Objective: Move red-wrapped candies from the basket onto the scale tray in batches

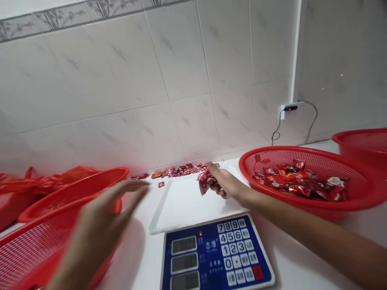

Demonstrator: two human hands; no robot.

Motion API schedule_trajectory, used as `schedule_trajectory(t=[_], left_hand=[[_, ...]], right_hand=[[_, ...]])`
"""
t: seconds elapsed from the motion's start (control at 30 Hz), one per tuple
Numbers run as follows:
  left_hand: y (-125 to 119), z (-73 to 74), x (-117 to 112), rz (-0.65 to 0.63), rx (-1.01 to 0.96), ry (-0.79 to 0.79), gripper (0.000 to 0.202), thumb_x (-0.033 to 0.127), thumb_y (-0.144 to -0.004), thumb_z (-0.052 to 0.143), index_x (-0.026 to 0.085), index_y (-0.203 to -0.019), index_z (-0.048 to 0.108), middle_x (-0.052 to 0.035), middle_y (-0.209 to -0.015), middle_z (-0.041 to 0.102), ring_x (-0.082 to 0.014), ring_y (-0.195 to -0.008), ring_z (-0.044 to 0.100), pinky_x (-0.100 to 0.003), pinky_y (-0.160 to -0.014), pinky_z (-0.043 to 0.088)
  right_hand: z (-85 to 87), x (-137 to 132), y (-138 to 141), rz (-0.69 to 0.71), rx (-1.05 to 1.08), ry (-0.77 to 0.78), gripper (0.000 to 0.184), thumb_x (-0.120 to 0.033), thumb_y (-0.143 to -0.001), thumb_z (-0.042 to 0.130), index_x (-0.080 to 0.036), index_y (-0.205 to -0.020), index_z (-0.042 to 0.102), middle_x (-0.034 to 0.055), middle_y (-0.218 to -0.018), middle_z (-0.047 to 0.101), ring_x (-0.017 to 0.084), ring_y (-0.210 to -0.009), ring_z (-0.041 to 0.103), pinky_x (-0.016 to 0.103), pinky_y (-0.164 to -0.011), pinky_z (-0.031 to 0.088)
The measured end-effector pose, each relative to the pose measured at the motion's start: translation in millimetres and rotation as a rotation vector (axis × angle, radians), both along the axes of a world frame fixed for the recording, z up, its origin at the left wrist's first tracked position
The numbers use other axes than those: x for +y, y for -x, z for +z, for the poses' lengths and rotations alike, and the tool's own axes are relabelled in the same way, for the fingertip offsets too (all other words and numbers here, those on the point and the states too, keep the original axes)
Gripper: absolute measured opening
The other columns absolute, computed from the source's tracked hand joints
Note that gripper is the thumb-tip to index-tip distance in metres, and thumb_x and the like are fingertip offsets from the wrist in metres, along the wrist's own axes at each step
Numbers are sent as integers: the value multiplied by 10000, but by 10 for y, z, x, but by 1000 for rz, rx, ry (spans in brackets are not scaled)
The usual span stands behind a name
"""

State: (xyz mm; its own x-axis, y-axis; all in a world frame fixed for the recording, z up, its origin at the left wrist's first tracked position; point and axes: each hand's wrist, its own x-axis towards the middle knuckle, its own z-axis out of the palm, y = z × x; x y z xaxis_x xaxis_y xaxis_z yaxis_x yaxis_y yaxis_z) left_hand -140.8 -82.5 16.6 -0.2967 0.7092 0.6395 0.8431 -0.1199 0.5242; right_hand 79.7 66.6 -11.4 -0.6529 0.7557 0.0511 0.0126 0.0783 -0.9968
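My right hand (223,181) is closed around red wrapped candy (205,182) above the white pan (184,203) of a digital scale. Below the pan, the scale's blue panel (208,262) faces me with number keys and three dark displays. My left hand (104,219), smeared by motion, hovers over the near-left red mesh basket (21,241), thumb and fingers apart with nothing between them. To the right, a red basket (290,149) holds a pile of red wrapped candies (305,181), beside my right forearm.
Red packets (190,170) lie in a row along the wall behind the scale, with a small red square (161,184) nearer. Another red basket (121,174) and red plastic bags (54,181) sit at left. A red basin (363,139) stands far right, near a wall plug (290,108) with cords.
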Motion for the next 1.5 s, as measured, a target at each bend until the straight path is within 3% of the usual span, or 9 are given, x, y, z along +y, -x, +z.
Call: schedule_trajectory(t=[0.1,0.2,0.37,0.57,0.77,0.9,1.1,1.27,1.5], left_hand=[[-535,111,608,-348,66,233,316,520,-805,585,211,-843,643,-50,-728,696,-231,-695,645,-325,-592,515],[-667,171,987,-397,63,258,265,435,-849,567,186,-760,564,-32,-638,634,-169,-582,569,-286,-530,433],[-409,107,1029,-681,-172,498,323,460,-812,695,147,-869,638,-54,-778,657,-160,-676,603,-266,-579,476],[-298,82,1048,-853,-220,610,345,415,-848,658,131,-1045,656,-99,-940,661,-182,-811,595,-278,-669,494],[-301,151,920,-581,80,433,258,373,-916,486,173,-1006,622,-81,-935,675,-212,-841,615,-335,-727,499],[-449,223,742,-356,299,212,212,294,-907,455,222,-1012,625,-23,-843,709,-193,-754,654,-288,-627,469],[-510,349,568,-271,334,-15,152,256,-867,558,280,-931,695,30,-812,722,-164,-709,679,-261,-629,520],[-549,356,525,-260,363,-142,104,131,-831,650,228,-838,687,16,-856,695,-145,-767,658,-248,-685,538],[-620,290,578,-301,488,-93,224,-49,-782,654,160,-763,577,7,-876,603,-105,-712,557,-221,-624,448]], right_hand=[[73,89,142,-12,-8,-97,635,-791,-869,370,-193,-674,455,-9,-558,411,89,-461,334,227,-402,176],[177,218,110,55,13,-200,565,-744,-883,427,-196,-765,499,-10,-614,473,92,-483,373,226,-414,201],[141,360,-58,206,-15,-489,325,-495,-925,564,-177,-862,594,5,-708,578,108,-619,501,235,-526,355],[73,419,-47,285,-47,-488,353,-478,-977,484,-166,-856,597,-13,-646,563,95,-569,480,231,-493,320],[175,394,-109,204,-112,-443,238,-332,-1012,437,-162,-956,595,12,-733,629,96,-592,543,200,-455,367],[236,366,-199,245,9,-381,359,-510,-964,523,-172,-1026,624,39,-826,663,112,-670,585,202,-506,425],[284,292,-197,387,263,-89,517,-670,-869,560,-202,-1062,665,68,-959,653,128,-713,573,225,-525,427],[312,134,-154,302,272,-85,372,-442,-825,739,-189,-1086,659,59,-1008,628,128,-787,569,239,-629,465],[261,154,-81,154,239,-122,418,-159,-728,767,-164,-1109,597,48,-975,620,149,-849,572,279,-724,460]])
